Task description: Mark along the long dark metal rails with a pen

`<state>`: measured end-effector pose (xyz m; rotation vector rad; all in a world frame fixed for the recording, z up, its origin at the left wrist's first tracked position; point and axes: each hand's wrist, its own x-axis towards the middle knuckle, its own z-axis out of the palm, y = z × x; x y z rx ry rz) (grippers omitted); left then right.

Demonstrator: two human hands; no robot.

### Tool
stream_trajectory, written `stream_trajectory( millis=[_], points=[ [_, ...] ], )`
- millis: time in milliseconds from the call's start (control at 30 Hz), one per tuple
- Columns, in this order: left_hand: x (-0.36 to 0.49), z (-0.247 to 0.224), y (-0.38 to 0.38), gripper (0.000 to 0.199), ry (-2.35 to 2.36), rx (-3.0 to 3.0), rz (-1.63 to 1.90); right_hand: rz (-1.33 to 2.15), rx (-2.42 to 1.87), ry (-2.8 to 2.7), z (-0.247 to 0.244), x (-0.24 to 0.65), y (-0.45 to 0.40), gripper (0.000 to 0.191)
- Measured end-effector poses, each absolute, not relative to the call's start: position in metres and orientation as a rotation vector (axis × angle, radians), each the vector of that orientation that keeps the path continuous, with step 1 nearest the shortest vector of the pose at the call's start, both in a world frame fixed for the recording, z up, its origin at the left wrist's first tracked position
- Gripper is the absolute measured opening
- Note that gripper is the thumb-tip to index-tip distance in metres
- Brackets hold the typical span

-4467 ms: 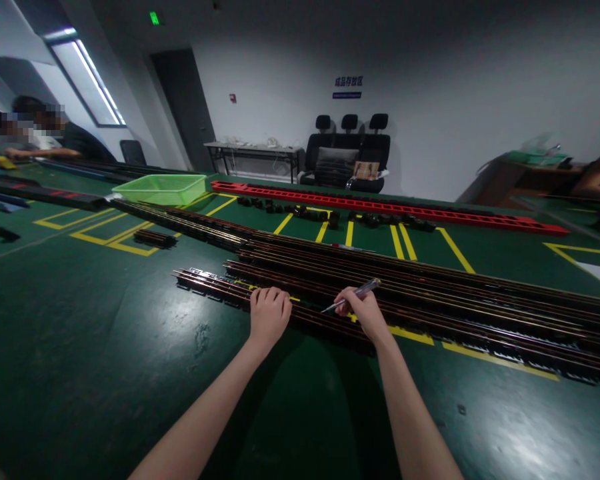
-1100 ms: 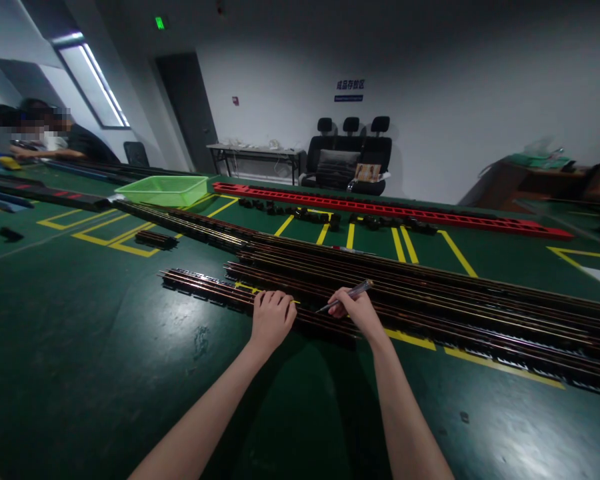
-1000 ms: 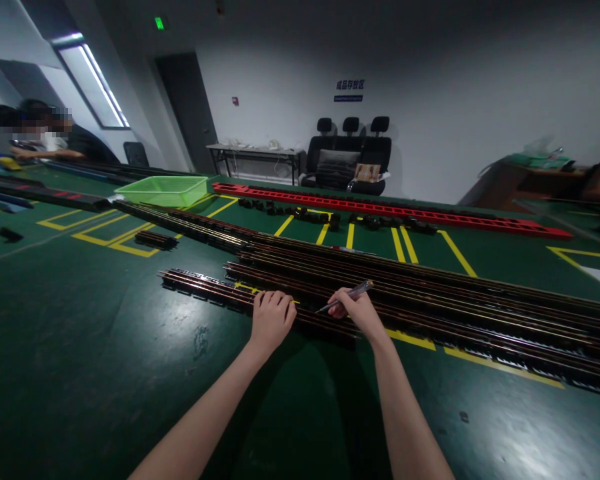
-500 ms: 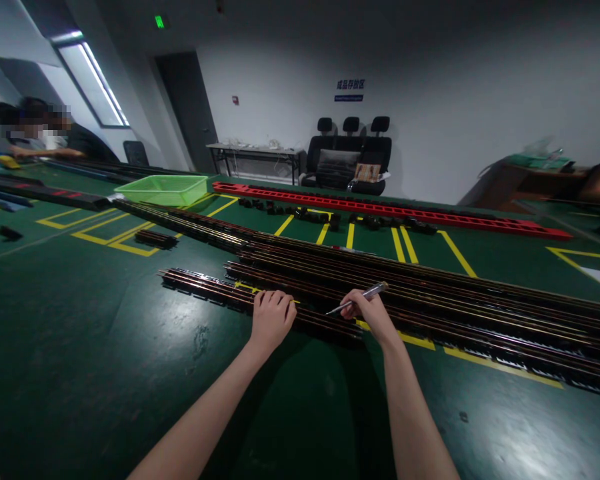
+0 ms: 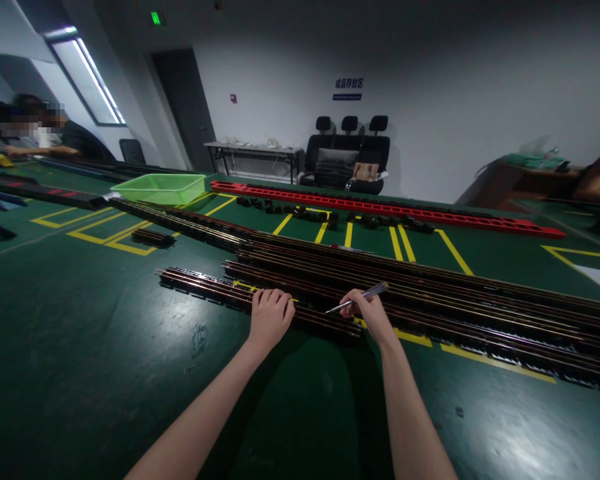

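Observation:
A black strip with copper-coloured rods along it, like a length of busbar or track [image 5: 205, 283], lies slantwise on the green table. My left hand [image 5: 271, 316] is over its middle, fingers curled across the top and gripping it. In my right hand [image 5: 364, 311] is a slim screwdriver [image 5: 375, 291], held like a pen. Its thin metal shaft points left and down, with the tip close to the strip's right part; whether it touches cannot be made out. Just behind both hands runs a bundle of longer strips of the same look [image 5: 430, 293].
A light green basket [image 5: 160, 190] stands at the back left. Behind the bundle lie small black parts [image 5: 305, 213] and a long red slotted rail [image 5: 380, 208]. A short strip piece [image 5: 153, 238] is at the left. Other people sit at the far left and right edge.
The view has shifted very slightly. Both hands keep nearly the same pose, the left on the strip and the right with the screwdriver.

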<state>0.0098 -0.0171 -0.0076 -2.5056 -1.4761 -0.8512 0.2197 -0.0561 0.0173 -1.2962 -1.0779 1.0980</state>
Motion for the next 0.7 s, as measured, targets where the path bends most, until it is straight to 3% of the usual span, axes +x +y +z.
stream_trajectory(
  millis=[700],
  points=[
    [0.010, -0.010, -0.016, 0.025, -1.449, -2.487, -0.866, 1.059, -1.191, -1.102, 0.005, 0.223, -0.054, 0.024]
  ],
)
